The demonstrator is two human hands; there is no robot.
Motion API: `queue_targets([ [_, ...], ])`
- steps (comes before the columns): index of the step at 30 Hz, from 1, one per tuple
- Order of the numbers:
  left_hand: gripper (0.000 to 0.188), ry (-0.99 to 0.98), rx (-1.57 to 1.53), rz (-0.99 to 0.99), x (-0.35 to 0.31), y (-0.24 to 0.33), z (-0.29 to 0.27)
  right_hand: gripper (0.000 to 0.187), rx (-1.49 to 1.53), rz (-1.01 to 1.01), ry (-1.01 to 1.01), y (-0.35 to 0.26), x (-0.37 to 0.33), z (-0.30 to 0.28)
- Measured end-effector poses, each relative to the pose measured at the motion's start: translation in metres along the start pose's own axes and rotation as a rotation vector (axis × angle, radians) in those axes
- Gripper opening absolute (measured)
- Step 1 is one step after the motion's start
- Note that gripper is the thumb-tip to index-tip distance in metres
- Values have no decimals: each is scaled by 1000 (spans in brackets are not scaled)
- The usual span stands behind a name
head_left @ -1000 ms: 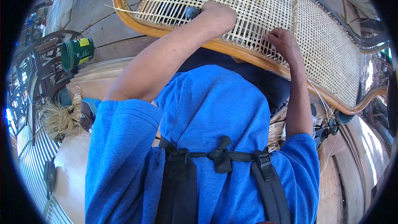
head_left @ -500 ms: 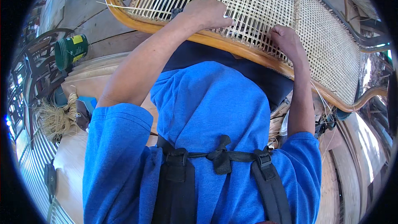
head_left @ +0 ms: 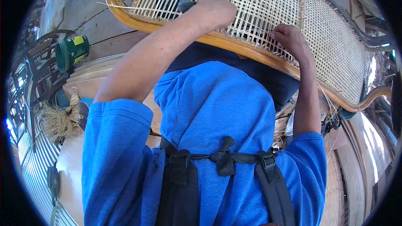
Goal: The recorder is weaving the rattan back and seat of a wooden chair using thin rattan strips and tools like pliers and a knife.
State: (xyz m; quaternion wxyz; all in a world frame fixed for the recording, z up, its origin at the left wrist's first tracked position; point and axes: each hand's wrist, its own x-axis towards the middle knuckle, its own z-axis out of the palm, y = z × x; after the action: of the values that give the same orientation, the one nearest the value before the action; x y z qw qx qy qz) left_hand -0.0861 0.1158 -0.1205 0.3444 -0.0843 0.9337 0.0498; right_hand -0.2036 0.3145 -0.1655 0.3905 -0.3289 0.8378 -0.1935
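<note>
— What colours are showing on the cane panel?
— It's showing pale straw in an open grid weave, and its frame is glowing honey-orange.
— And nearby?
— A green can is wearing 1 yellow label; the shirt is looking bright blue.

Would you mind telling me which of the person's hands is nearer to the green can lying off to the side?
Left. The left hand rests on the woven cane panel, closer to the green can; the right hand is farther along the panel.
</note>
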Motion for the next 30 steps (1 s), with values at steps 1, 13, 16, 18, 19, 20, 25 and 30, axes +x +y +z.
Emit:
queue_targets([
  [1,25,41,-91,-63,1,-6,5,28,15,27,-39,-1,0,-3],
  [13,45,96,-217,-49,-1,-26,22,22,-30,8,-5,1,5,7],
  [16,39,152,-217,-71,-4,-21,23,24,-135,-108,148,7,12,22],
  [18,29,237,-129,16,-7,-20,23,27,-96,-58,173,4,10,24],
  [19,29,236,-129,20,-7,-20,23,27,-96,-55,173,-1,9,23],
  [20,25,343,-131,65,-6,-20,23,28,-111,12,124,-6,8,19],
  [25,19,455,-200,110,9,-15,44,29,-153,37,116,-11,3,14],
  [30,20,263,-297,95,15,-23,30,23,29,-116,482,2,-12,21],
])
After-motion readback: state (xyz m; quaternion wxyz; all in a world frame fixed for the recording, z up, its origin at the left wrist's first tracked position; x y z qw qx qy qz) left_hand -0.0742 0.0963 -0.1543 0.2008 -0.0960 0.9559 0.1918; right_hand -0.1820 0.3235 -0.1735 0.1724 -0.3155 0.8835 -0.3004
